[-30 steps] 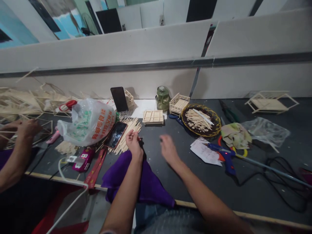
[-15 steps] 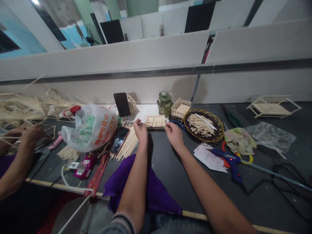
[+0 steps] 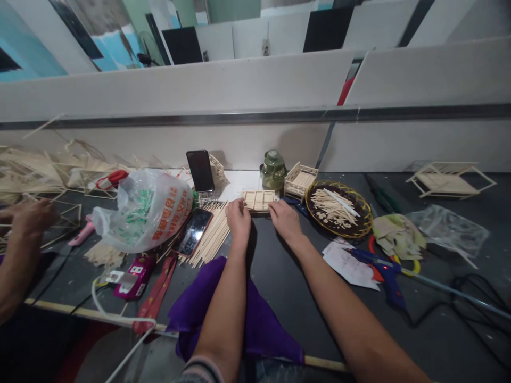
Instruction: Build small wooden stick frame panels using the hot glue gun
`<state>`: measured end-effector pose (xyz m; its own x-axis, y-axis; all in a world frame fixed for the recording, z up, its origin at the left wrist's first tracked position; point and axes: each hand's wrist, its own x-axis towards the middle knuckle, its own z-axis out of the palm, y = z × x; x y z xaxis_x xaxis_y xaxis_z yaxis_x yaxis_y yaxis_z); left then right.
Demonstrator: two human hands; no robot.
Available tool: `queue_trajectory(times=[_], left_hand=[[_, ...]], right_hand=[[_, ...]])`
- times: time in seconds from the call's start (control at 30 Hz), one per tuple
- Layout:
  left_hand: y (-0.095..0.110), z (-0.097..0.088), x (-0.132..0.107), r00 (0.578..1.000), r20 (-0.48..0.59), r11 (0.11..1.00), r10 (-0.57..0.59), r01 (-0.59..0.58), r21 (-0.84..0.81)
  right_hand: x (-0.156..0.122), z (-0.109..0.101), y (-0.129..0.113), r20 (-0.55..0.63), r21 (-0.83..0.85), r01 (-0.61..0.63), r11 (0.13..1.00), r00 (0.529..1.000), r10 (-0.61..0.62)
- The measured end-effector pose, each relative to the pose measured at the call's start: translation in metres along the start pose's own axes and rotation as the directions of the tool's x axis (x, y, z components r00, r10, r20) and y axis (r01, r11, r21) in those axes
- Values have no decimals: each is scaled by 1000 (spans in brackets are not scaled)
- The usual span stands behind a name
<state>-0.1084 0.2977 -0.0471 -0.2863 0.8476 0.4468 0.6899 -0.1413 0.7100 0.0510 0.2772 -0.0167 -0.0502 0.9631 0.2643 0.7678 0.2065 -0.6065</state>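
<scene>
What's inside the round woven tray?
Loose pale sticks lie in the woven tray, dark base showing between them. Whatever is under the pile is covered.

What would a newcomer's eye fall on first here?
At mid-table the left hand and right hand grip the two ends of a small stick panel. A round basket of cut sticks sits just right of it. A bulging white plastic bag with red print lies to the left.

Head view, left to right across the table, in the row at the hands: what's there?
Co-worker's hand → printed plastic bag → phone lying flat → left hand → stick panel → right hand → woven tray of sticks → blue glue gun → clear plastic bag.
</scene>
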Motion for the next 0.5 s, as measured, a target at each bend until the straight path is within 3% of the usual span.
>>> queue_trajectory(times=[0.13, 0.2, 0.27, 0.33, 0.37, 0.43, 0.5], left_hand=[[5, -5, -3, 998, -12, 998, 55, -56, -19], [8, -7, -6, 999, -21, 995, 41, -43, -90], [12, -7, -9, 1000, 5, 976, 0, 2, -220], [16, -6, -12, 997, 74, 937, -27, 51, -346], [17, -5, -13, 993, 112, 922, -27, 68, -382], [19, -3, -15, 987, 162, 921, -9, 71, -382], [18, -1, -16, 985, 170, 952, 11, 41, -305]], right_hand=[[-27, -27, -4, -119, 128, -8, 992, 993, 24], [-48, -41, -3, -125, 488, -121, 864, 970, 206], [-72, -51, 0, 36, 739, -270, 617, 931, 364], [-97, -56, 7, 215, 822, -407, 399, 870, 444], [-110, -57, 11, 289, 820, -467, 330, 837, 465], [-133, -56, 21, 374, 788, -553, 271, 780, 502], [-153, -52, 31, 423, 735, -618, 280, 740, 522]])
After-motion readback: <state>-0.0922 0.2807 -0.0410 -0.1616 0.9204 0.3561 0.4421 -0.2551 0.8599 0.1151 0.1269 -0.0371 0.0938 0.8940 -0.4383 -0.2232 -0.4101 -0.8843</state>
